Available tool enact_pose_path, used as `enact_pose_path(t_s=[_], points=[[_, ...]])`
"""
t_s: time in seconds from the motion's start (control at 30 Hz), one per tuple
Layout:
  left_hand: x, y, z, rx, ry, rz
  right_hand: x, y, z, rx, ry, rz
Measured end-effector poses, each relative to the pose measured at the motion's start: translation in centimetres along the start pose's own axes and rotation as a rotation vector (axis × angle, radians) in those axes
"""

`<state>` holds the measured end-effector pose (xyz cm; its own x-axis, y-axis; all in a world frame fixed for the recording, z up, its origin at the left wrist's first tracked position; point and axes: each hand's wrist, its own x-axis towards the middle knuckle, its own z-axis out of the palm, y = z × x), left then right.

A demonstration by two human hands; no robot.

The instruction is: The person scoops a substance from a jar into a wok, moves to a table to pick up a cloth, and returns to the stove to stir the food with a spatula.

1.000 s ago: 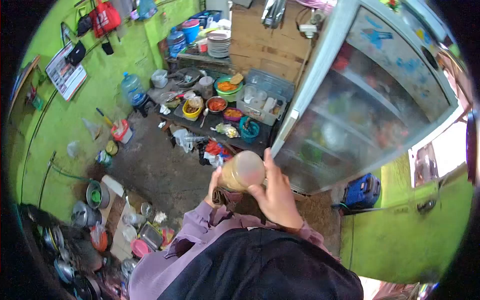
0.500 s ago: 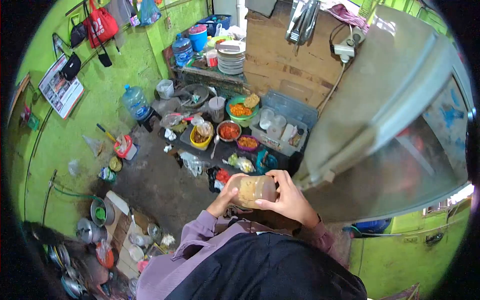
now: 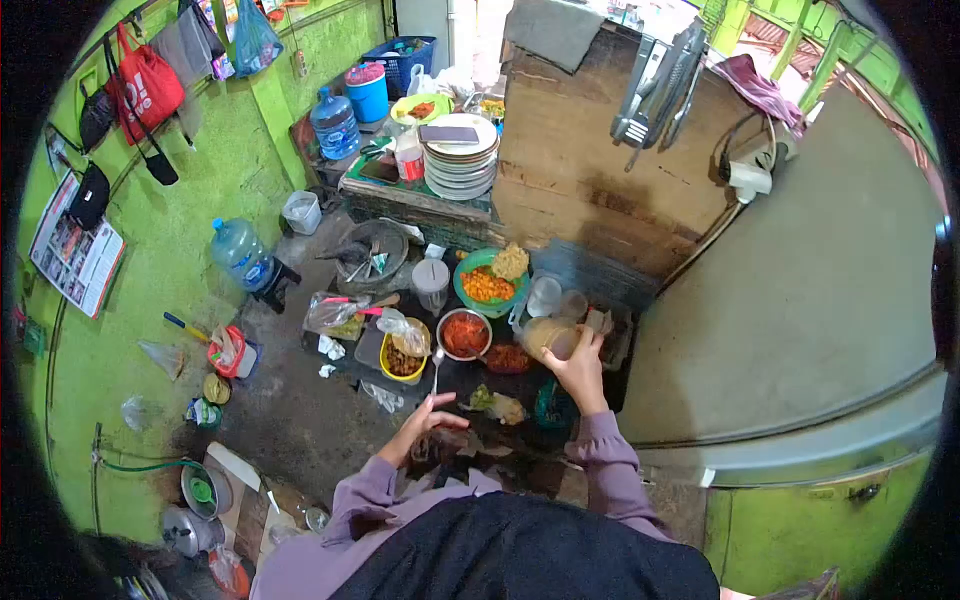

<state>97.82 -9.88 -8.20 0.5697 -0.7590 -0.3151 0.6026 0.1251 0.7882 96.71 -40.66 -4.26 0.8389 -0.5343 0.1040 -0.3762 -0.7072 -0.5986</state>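
Note:
My right hand (image 3: 577, 368) grips a clear jar (image 3: 549, 339) with pale brownish contents, tilted over the plastic box on the low table. My left hand (image 3: 425, 428) is empty, its fingers apart, below a spoon (image 3: 437, 368). Beside the jar stand a red-filled metal bowl (image 3: 465, 334) and a bowl of red food (image 3: 508, 358). Behind them is a green bowl (image 3: 489, 285) of orange food. A yellow bowl (image 3: 402, 357) with brown food and a plastic bag stands left. Some vegetables (image 3: 496, 405) lie between my hands.
A stack of plates (image 3: 461, 165) stands on the counter behind. A large grey door (image 3: 790, 290) fills the right side. At left are a blue water bottle (image 3: 243, 256) and a red basket (image 3: 232, 351). Utensils (image 3: 655, 95) hang above.
My right hand has carried the jar forward to the box. My left hand has let go of the jar and opened. The large door at right has swung, and the view has shifted.

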Motion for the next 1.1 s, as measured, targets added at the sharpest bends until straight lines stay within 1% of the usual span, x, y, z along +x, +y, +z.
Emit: enact_pose_path(t_s=[0.03, 0.07, 0.1, 0.13, 0.17, 0.23, 0.27, 0.33, 0.37, 0.53, 0.6, 0.67, 0.7, 0.73, 0.77, 0.8, 0.83, 0.87, 0.9, 0.93, 0.97, 1.0, 1.03, 1.1], points=[[0.1, 0.0, -1.2, 0.050, -0.007, -0.055, 2.0, 1.1, 1.9, 0.002, 0.001, -0.002], [0.0, 0.0, -2.1, 0.050, -0.004, -0.060, 3.7, 2.7, 4.1, -0.055, 0.028, -0.007], [-0.3, 0.0, -2.8, 0.165, 0.028, -0.026, 5.1, 4.2, 6.1, -0.112, 0.052, -0.012], [-0.5, 0.0, -3.3, 0.279, 0.060, 0.007, 6.5, 5.4, 7.8, -0.118, 0.018, -0.036], [-0.8, -0.2, -3.6, 0.280, 0.065, 0.001, 7.3, 5.9, 8.9, -0.114, 0.012, -0.033], [-1.9, -0.1, -4.1, 0.106, 0.155, -0.118, 8.7, 6.6, 11.1, -0.240, -0.105, 0.059], [-2.4, 0.0, -3.7, -0.088, 0.208, -0.154, 9.5, 7.0, 12.2, -0.228, -0.103, 0.056], [-3.0, -0.9, -4.7, -0.237, 0.255, -0.190, 10.3, 8.3, 14.2, -0.344, -0.186, 0.071], [-3.3, -1.4, -5.3, -0.299, 0.260, -0.199, 10.9, 8.6, 14.9, -0.333, -0.184, 0.070], [-4.4, -2.0, -7.1, -0.381, 0.236, -0.217, 11.9, 8.7, 15.9, -0.446, -0.306, 0.087], [-4.1, -1.9, -7.3, -0.409, 0.193, -0.221, 11.8, 9.3, 16.4, -0.438, -0.302, 0.107], [-3.4, -1.6, -7.3, -0.512, 0.192, -0.198, 10.7, 9.7, 16.2, -0.433, -0.293, 0.136], [-2.8, -1.4, -7.0, -0.507, 0.169, -0.207, 9.8, 9.4, 15.4, -0.364, -0.326, 0.067], [-2.0, -1.1, -6.6, -0.508, 0.192, -0.215, 8.9, 9.2, 14.6, -0.297, -0.354, -0.002], [-1.0, -0.9, -6.2, -0.508, 0.212, -0.223, 7.0, 7.7, 12.6, -0.244, -0.373, 0.028], [0.1, -1.4, -6.5, -0.524, 0.131, -0.221, 4.7, 6.5, 10.9, -0.188, -0.392, 0.062], [1.2, -1.5, -6.1, -0.512, 0.098, -0.243, 3.0, 8.0, 11.7, -0.199, -0.430, 0.070], [2.5, -1.4, -5.4, -0.453, 0.085, -0.266, 0.3, 8.2, 11.1, -0.181, -0.380, 0.055], [3.8, -0.8, -4.2, -0.388, 0.067, -0.293, -2.5, 9.3, 10.7, -0.096, -0.374, 0.010], [4.6, -0.5, -2.5, -0.340, 0.047, -0.294, -5.5, 10.1, 10.9, -0.115, -0.351, 0.025], [5.4, -0.3, -0.9, -0.308, -0.008, -0.339, -8.6, 10.6, 10.2, -0.071, -0.356, 0.049], [6.4, -0.2, 0.7, -0.253, -0.001, -0.371, -11.4, 9.1, 7.9, -0.023, -0.397, 0.101], [7.5, -0.2, 2.3, -0.187, -0.003, -0.401, -14.9, 11.0, 8.9, -0.036, -0.396, 0.091], [9.6, -1.8, 4.7, -0.097, -0.179, -0.479, -21.1, 11.6, 7.7, 0.067, -0.355, 0.092]])
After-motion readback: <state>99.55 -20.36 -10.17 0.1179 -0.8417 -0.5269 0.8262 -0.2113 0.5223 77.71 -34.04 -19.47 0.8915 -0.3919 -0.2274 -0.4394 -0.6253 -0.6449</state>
